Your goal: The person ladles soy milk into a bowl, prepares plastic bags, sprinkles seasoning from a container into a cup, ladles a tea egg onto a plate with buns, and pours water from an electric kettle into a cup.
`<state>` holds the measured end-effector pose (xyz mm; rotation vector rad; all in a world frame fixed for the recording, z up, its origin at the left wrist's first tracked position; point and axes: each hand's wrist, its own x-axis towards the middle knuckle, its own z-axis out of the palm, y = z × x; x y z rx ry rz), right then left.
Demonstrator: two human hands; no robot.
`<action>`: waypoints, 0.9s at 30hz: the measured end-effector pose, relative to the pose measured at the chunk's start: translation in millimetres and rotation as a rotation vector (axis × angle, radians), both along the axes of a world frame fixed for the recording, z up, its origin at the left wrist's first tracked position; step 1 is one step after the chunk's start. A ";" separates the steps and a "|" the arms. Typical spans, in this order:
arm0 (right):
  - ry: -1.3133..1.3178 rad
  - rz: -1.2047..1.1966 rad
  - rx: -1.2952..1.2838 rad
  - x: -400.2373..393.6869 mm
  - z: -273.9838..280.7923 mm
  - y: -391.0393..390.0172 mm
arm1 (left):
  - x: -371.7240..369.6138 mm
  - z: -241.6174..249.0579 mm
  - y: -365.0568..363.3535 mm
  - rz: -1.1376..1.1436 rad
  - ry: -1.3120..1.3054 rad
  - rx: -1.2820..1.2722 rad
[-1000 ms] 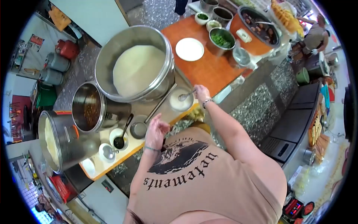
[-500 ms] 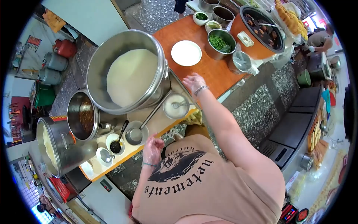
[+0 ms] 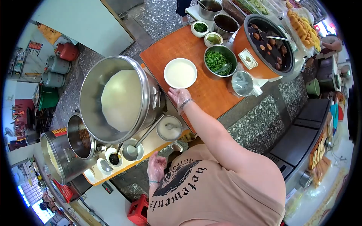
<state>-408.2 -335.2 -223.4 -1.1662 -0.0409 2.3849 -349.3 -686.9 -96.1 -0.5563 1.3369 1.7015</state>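
Observation:
My right hand (image 3: 179, 97), in a clear plastic glove, reaches over the orange-brown tabletop (image 3: 160, 52). Its fingers are extended, with the tips right by the near rim of a white bowl (image 3: 180, 73) of pale, creamy liquid. Close to my waist, my left hand (image 3: 157, 165) is also gloved, its fingers loosely bent and nothing visible in them. Between the hands and the big steel pot (image 3: 147, 100) of pale liquid lie a long-handled ladle (image 3: 130, 153) resting in a bowl and a container of white contents (image 3: 169, 128) with a spoon.
Chopped greens fill a steel pot (image 3: 220, 62) beyond the bowl, beside an orange cooker (image 3: 245, 41) holding eggs in dark liquid. Leftward stand a smaller pot of brown sauce (image 3: 81, 137) and another large pot (image 3: 68, 156). A red crate (image 3: 138, 211) sits on the floor.
My right hand has moved closer to the white bowl's near rim. My left hand stays by my waist. The view has shifted, so the pots and tables appear lower.

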 end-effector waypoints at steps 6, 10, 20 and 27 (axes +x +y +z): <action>0.016 0.078 0.092 -0.5 0.4 19.7 | 6.5 0.1 23.2 0.047 0.012 -0.009; 0.008 0.083 0.075 -10.6 -4.5 40.7 | 8.2 5.3 38.2 0.083 0.016 -0.042; 0.050 0.057 0.173 -40.0 -11.4 93.7 | 10.2 -2.1 50.5 0.113 -0.015 -0.077; -0.032 0.016 0.139 -47.1 7.3 112.9 | 5.7 -2.1 52.8 0.087 -0.030 -0.098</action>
